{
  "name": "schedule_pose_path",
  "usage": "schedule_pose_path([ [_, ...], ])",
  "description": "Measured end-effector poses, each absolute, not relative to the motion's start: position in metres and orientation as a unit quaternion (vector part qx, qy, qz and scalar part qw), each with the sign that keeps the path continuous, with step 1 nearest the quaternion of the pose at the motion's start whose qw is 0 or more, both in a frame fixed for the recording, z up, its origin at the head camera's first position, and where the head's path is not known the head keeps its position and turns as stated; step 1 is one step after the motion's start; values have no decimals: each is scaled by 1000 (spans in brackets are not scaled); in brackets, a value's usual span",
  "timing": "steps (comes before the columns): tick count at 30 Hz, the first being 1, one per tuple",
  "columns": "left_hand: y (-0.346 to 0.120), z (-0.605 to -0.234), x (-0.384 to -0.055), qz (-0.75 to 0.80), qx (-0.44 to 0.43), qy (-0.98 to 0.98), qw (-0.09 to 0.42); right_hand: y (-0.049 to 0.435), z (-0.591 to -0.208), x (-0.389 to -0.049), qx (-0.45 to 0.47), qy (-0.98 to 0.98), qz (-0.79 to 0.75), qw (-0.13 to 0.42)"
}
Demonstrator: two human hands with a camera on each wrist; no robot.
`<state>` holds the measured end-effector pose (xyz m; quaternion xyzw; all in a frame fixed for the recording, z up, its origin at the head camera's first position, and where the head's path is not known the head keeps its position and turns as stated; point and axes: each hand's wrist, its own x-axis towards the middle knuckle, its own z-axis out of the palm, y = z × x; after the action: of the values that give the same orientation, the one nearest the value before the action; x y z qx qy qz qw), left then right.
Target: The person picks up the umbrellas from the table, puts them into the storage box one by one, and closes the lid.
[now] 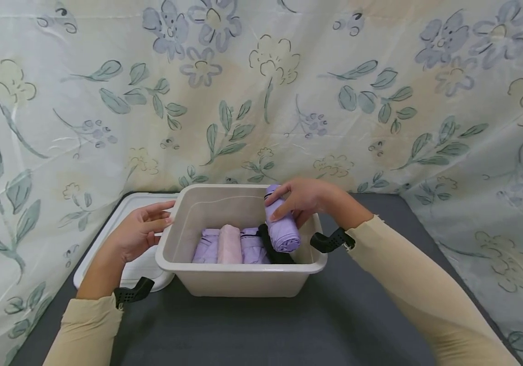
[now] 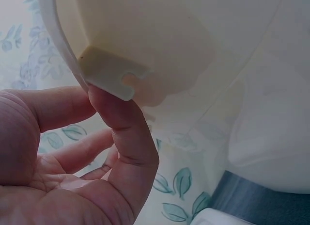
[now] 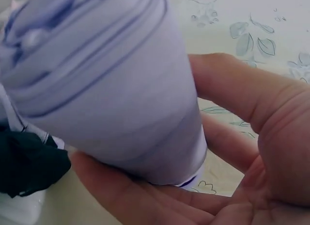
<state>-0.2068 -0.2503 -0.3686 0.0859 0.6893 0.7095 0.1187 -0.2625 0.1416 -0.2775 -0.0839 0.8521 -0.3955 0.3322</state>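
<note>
A cream plastic storage bin (image 1: 243, 280) stands on a dark surface, and my left hand (image 1: 140, 231) pinches its left rim. In the left wrist view, the thumb and a finger of that hand (image 2: 97, 157) meet at the bin's edge (image 2: 53, 36). Over the bin's right end, my right hand (image 1: 304, 201) grips a rolled lavender cloth (image 1: 284, 236), tilted, its coiled end toward me. Inside the bin lie a lavender roll (image 1: 207, 246), a pink roll (image 1: 229, 245), another lavender roll (image 1: 253, 247) and a black roll (image 1: 276, 251), side by side. The held roll partly covers the black one.
A white lid (image 1: 135, 272) lies flat to the left, partly behind the bin. Beneath everything is a dark grey table surface (image 1: 224, 330). A floral curtain (image 1: 261, 101) hangs close behind and along both sides.
</note>
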Motion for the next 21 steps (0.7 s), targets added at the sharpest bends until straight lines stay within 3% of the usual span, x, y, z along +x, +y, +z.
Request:
schedule_pose_path([
  [21,-250,-370,-204,711,92,687,116,130,-307,-267,-75,860,-348,366],
])
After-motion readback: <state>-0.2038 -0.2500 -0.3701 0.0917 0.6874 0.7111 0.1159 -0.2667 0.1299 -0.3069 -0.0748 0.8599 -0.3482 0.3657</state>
